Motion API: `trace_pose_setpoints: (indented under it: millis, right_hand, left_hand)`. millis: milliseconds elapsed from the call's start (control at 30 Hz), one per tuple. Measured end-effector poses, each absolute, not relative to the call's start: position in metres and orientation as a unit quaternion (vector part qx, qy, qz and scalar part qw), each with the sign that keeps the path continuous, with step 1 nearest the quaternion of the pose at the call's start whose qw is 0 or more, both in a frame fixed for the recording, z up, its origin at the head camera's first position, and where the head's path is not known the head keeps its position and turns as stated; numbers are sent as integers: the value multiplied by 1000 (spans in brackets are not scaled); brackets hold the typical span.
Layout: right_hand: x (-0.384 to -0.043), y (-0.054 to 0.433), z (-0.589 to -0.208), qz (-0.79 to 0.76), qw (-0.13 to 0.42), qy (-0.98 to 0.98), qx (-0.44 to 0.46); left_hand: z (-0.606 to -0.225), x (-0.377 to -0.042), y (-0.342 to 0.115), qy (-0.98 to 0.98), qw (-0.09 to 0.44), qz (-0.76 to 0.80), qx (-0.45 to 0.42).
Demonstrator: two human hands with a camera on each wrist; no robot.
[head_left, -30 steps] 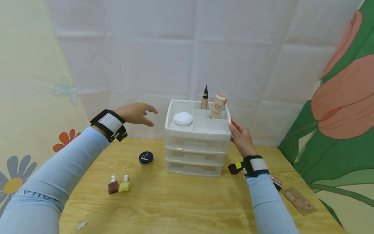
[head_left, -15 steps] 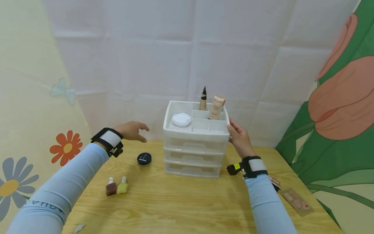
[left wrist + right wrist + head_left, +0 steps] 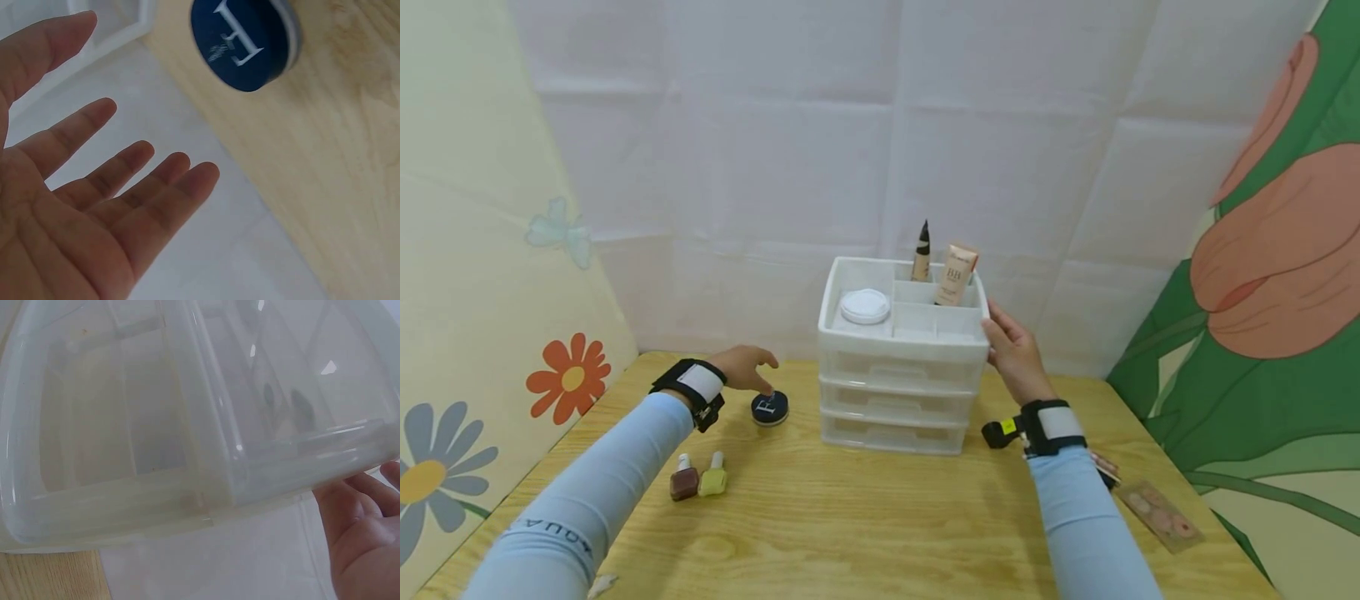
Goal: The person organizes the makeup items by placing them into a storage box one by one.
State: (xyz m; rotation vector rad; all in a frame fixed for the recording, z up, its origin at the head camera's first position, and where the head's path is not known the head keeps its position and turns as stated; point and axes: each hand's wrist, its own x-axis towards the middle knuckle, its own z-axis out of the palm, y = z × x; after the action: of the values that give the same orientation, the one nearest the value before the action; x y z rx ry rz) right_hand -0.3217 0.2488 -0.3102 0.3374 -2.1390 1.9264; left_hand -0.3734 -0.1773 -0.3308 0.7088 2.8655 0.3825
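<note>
My left hand [image 3: 747,368] hovers with spread fingers just behind a round navy cushion compact [image 3: 770,409], which bears a white letter F on its lid. In the left wrist view the compact [image 3: 240,40] lies beyond the fingertips, with nothing in the hand. A white drawer organizer [image 3: 898,342] with three clear drawers stands mid-table. My right hand [image 3: 1021,362] grips its upper right edge, thumb at the front corner. On the organizer's top are a white round compact [image 3: 865,307], a BB cream tube [image 3: 956,275] and a black-tipped pen-like cosmetic [image 3: 922,254].
Two nail polish bottles, one brown [image 3: 684,480] and one yellow [image 3: 712,477], stand at the left front. A flat cosmetic palette [image 3: 1161,515] lies at the right, beside something partly hidden by my right forearm. A whitish scrap [image 3: 601,586] lies at the front left.
My left hand has come down from beside the organizer's top to the navy compact. My right hand keeps its hold on the organizer. The view shifted slightly early on.
</note>
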Motion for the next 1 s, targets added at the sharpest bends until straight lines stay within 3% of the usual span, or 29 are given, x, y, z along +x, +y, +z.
trace_pose_setpoints:
  millis: [500, 1000]
  right_hand:
    - [-323, 247, -311, 672, 125, -721, 112]
    - [-321, 246, -310, 670, 124, -724, 109]
  left_hand:
    - [-376, -377, -179, 959, 84, 160, 219]
    - [-384, -375, -169, 960, 83, 164, 212]
